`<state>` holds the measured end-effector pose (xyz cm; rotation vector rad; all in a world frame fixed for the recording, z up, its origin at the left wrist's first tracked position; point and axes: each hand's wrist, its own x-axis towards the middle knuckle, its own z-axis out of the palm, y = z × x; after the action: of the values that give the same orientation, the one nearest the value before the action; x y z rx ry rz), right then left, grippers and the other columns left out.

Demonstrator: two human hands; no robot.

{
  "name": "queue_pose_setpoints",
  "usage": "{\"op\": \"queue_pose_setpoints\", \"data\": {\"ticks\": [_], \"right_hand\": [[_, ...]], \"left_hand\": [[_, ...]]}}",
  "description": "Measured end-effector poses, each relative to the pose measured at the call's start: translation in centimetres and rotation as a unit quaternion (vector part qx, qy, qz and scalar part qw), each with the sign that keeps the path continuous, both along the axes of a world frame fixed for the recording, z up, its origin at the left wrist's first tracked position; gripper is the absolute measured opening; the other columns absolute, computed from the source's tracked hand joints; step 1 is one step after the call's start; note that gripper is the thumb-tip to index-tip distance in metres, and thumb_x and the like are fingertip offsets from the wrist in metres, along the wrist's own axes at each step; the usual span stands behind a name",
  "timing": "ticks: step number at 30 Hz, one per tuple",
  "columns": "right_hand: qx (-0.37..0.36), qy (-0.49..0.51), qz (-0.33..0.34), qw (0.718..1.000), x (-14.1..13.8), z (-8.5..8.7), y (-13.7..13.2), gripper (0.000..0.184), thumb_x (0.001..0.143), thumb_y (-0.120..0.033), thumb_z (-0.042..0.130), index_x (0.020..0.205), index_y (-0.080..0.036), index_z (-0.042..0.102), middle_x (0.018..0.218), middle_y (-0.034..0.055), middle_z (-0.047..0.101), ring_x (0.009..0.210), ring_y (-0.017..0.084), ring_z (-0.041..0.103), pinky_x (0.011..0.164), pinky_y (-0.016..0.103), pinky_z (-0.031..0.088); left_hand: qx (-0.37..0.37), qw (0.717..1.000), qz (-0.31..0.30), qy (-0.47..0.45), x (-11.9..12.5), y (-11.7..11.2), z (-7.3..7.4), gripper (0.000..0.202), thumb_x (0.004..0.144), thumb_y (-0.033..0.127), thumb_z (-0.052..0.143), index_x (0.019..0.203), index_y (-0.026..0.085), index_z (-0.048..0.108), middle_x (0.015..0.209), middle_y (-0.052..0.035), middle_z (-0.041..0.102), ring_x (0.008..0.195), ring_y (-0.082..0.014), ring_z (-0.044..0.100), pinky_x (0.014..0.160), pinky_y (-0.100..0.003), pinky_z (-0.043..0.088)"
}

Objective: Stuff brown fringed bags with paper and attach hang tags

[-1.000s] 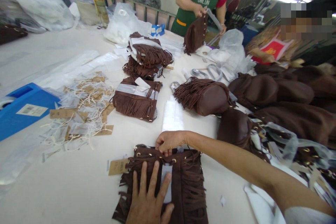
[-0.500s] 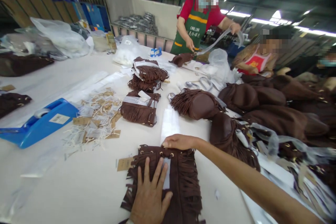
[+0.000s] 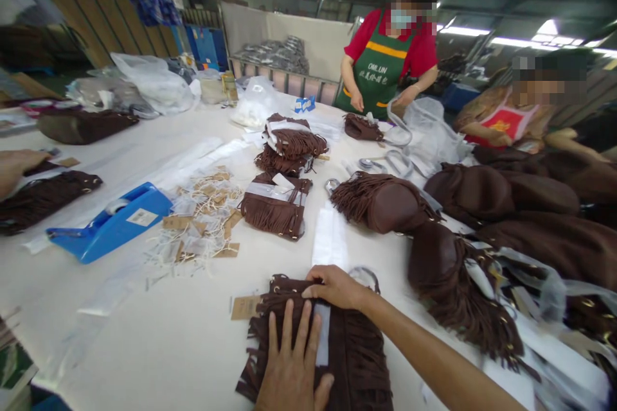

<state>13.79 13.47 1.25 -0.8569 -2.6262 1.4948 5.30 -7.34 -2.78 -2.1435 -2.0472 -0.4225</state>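
A dark brown fringed bag [image 3: 359, 356] lies flat on the table in front of me, with gold eyelets along its top edge. My left hand [image 3: 294, 359] rests on it, palm down and fingers spread, beside a pale strip [image 3: 323, 334]. At the top edge my right hand [image 3: 337, 287] is closed, thumb and fingers pinching the bag's rim. A brown card tag [image 3: 245, 307] sticks out at the bag's upper left. Behind my right hand a loop [image 3: 366, 277] shows, its lower part hidden.
A blue tape dispenser [image 3: 113, 221] and a heap of string tags [image 3: 205, 218] lie left. Folded fringed bags [image 3: 277, 205] are ahead; more brown bags [image 3: 463, 192] pile up right. A co-worker in a green apron [image 3: 380, 70] stands opposite. Another person's hand [image 3: 19, 170] shows left.
My view has turned left, shifting the scene rightward. Both hands stay on the bag; a loop now shows behind the right one. The co-worker opposite has lowered the raised arm with the clear strap.
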Motion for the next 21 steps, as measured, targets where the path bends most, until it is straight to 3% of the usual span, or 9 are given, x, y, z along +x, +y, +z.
{"op": "queue_pose_setpoints", "data": {"ticks": [4,9,13,17,21], "right_hand": [[-0.055,0.019,-0.008,0.998,0.0,-0.5,0.1,0.019,0.075,-0.035,0.071,0.078,-0.017,0.068,0.07,-0.002,0.064,0.065,0.013,0.055,0.06,0.023,0.04],[-0.126,0.048,0.011,0.991,-0.5,-1.4,0.4,0.019,0.077,-0.031,0.067,0.088,-0.016,0.064,0.076,-0.001,0.067,0.068,0.013,0.06,0.065,0.024,0.048],[-0.136,0.059,0.022,0.989,-0.8,-1.6,0.4,0.02,0.076,-0.028,0.068,0.09,-0.016,0.062,0.082,0.0001,0.069,0.074,0.013,0.063,0.07,0.025,0.05],[-0.075,0.061,-0.008,0.995,0.7,-0.2,-0.8,0.023,0.082,-0.028,0.063,0.102,-0.019,0.062,0.094,0.003,0.07,0.086,0.017,0.065,0.08,0.031,0.049],[0.133,0.007,-0.061,0.989,3.2,1.2,-3.0,0.042,0.084,-0.038,0.063,0.122,-0.021,0.055,0.115,0.0092,0.065,0.108,0.026,0.06,0.093,0.039,0.043]], "left_hand": [[-0.021,1.0,-0.002,0.005,0.0,-0.1,0.4,0.079,0.082,0.046,0.053,0.151,0.018,0.027,0.158,-0.0125,0.022,0.144,-0.0423,0.014,0.112,-0.066,0.005],[-0.046,0.999,0.0,0.001,0.4,0.0,1.1,0.075,0.086,0.042,0.049,0.152,0.018,0.022,0.159,-0.0119,0.019,0.146,-0.0385,0.01,0.113,-0.066,0.004],[-0.064,0.998,0.014,-0.012,0.9,0.0,1.6,0.071,0.09,0.043,0.045,0.152,0.018,0.023,0.16,-0.0105,0.015,0.146,-0.038,0.008,0.113,-0.067,0.007],[-0.07,0.997,0.016,-0.02,1.1,-0.1,2.1,0.07,0.09,0.045,0.045,0.152,0.019,0.024,0.16,-0.0095,0.015,0.146,-0.0382,0.007,0.113,-0.068,0.008],[-0.068,0.997,0.009,-0.018,1.0,-0.3,2.4,0.07,0.09,0.043,0.046,0.152,0.021,0.024,0.16,-0.0082,0.018,0.146,-0.0373,0.008,0.114,-0.067,0.01]]}}
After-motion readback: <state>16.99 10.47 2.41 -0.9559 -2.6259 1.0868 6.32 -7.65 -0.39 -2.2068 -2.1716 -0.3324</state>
